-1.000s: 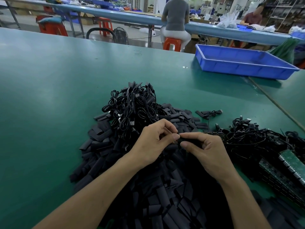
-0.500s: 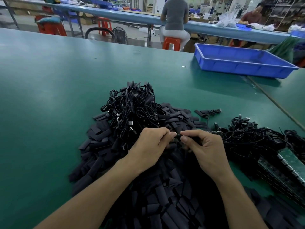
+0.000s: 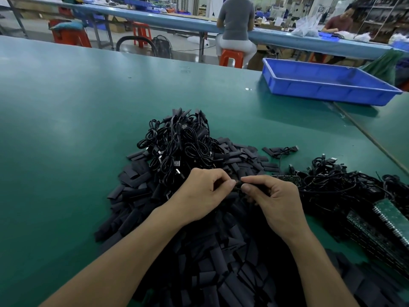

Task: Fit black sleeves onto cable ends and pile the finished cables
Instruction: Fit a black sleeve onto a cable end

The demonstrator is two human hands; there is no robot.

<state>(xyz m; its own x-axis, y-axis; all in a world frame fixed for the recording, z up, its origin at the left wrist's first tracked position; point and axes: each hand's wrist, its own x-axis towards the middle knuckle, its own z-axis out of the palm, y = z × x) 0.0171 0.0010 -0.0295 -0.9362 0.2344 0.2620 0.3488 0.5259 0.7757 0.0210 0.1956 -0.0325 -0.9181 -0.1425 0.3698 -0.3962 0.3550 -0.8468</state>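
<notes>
A big heap of flat black sleeves (image 3: pixel 137 191) covers the green table in front of me. On its far side lies a pile of coiled black cables (image 3: pixel 179 142). A second tangle of cables (image 3: pixel 336 185) lies at the right. My left hand (image 3: pixel 205 193) and my right hand (image 3: pixel 272 198) meet fingertip to fingertip above the heap. Between them they pinch a small black cable end with a sleeve (image 3: pixel 238 185), mostly hidden by the fingers. I cannot tell how far the sleeve sits on the end.
Green circuit boards (image 3: pixel 391 220) are stacked at the right edge. A blue plastic tray (image 3: pixel 327 89) stands at the back right. A loose cable with sleeves (image 3: pixel 281 150) lies behind my hands. People sit at a long bench (image 3: pixel 177 21) beyond the table.
Both hands have stayed together over the heap, shifting only slightly. The fingertips have closed in tighter on the piece between them. The piles have not moved.
</notes>
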